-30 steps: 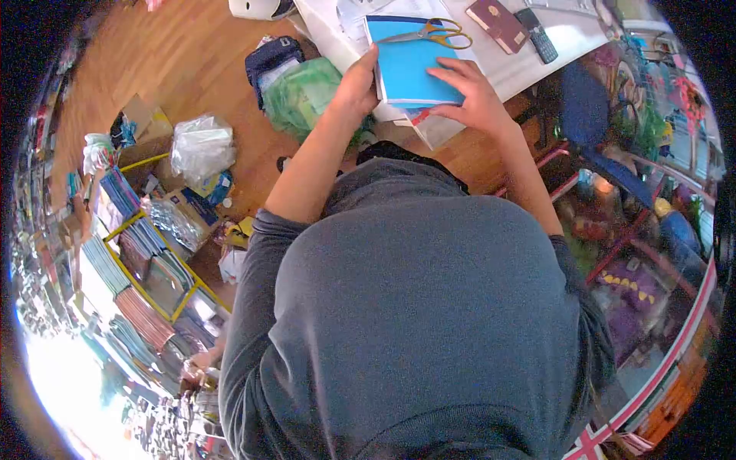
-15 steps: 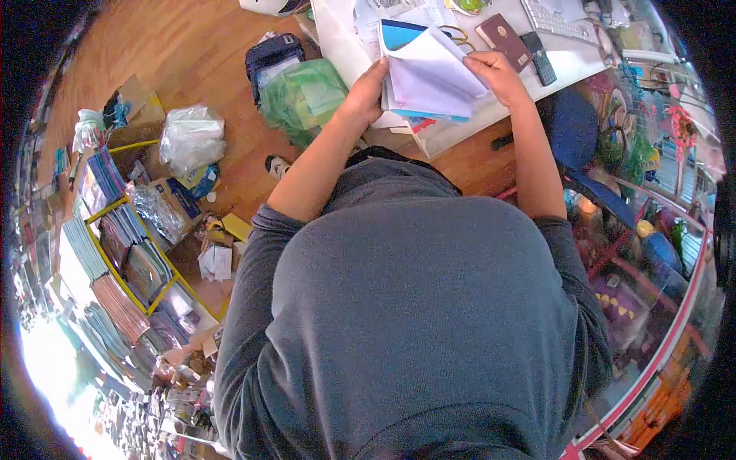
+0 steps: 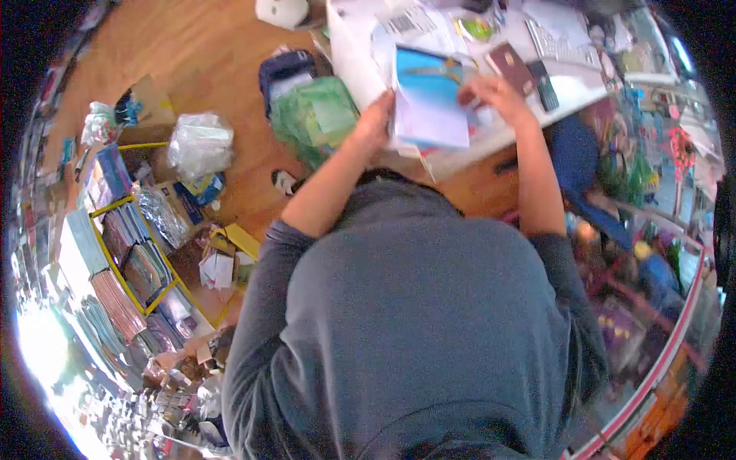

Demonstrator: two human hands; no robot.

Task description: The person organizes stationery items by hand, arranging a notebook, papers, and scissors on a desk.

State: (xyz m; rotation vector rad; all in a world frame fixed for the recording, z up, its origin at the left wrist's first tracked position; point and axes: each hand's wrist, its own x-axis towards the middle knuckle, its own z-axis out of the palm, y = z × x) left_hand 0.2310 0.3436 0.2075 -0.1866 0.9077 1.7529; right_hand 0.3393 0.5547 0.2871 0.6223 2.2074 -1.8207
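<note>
My left hand [image 3: 374,121] is closed on the left edge of a small stack of paper sheets [image 3: 433,124], thumb on top. The stack's lower part looks white to pale lavender, and a bright blue sheet [image 3: 418,86] shows at its upper part. Scissors [image 3: 445,70] with yellowish handles lie across the blue area, blurred. Just right of the stack, my right hand [image 3: 498,98] hovers with bent fingers apart, somewhat smeared by motion. No paper shows between its fingers.
On the white table [image 3: 353,46] lie a dark red booklet [image 3: 510,67], a black calculator-like device [image 3: 544,88] and a white keyboard [image 3: 563,42]. A green plastic bag [image 3: 318,115] sits on the floor at left, near a shelf of books [image 3: 138,245]. A blue chair [image 3: 575,153] stands at right.
My right hand has let go of the raised white sheet's right side. The sheets now lie flatter, with more blue and the scissors showing. The view has shifted slightly.
</note>
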